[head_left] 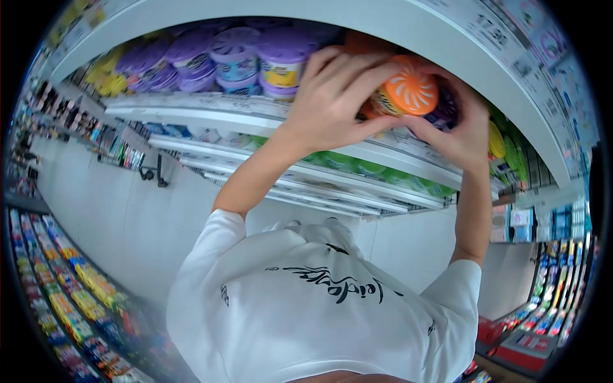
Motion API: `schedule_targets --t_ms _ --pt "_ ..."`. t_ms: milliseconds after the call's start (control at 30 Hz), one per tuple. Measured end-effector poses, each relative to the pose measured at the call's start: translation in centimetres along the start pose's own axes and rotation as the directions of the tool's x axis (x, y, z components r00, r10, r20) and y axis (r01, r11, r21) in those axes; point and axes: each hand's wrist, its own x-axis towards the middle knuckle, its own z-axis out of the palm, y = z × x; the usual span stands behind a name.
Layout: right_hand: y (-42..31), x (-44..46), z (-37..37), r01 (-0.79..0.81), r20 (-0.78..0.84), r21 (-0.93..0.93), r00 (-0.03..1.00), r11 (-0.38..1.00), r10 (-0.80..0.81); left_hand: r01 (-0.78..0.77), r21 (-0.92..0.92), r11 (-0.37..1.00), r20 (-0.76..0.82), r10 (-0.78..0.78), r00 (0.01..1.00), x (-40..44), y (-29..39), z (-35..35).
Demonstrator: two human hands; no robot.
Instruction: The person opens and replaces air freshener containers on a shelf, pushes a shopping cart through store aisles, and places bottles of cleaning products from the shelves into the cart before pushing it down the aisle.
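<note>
My left hand is closed on a jar with a vented orange lid, its fingers over the top and its thumb along the near side. Yellow label shows under the lid. Right beside it, my right hand curls around a dark purple jar, with the thumb at the front close to the orange lid. Both jars are at the shelf's front edge, and my fingers partly cover them. To the left of my left hand stand several jars with purple lids, some stacked.
The upper shelf with price labels curves just above my hands. Green packages line a lower shelf. Yellow and green items sit right of my right hand. Packed racks stand at the left across the tiled floor.
</note>
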Motion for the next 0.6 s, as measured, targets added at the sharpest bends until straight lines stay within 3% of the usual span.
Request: schedule_targets --t_ms 267,333,433,533,600 --pt "0.3 -0.6 0.4 0.024 -0.006 0.040 1.000 0.999 -0.024 -0.012 0.000 1.000 0.012 0.012 1.000 -0.4 -0.1 -0.3" --pt "-0.6 -0.9 0.7 0.013 -0.012 0.191 1.000 0.981 -0.011 -0.013 -0.014 1.000 -0.004 0.013 1.000 -0.2 0.3 -0.6" --pt "-0.1 -1.0 0.3 0.062 0.017 0.236 0.998 0.970 -0.068 -0.004 -0.035 0.999 -0.063 0.002 0.998 -0.7 -0.1 -0.1" --pt "-0.1 -1.2 0.7 -0.001 0.024 0.439 1.000 0.898 -0.011 -0.018 -0.047 0.999 -0.083 0.014 0.996 -0.6 -0.1 0.1" --pt "-0.1 -1.2 0.5 0.001 0.039 0.421 0.999 0.907 -0.019 -0.014 -0.041 0.999 -0.084 0.011 0.996 -0.5 0.0 0.1"
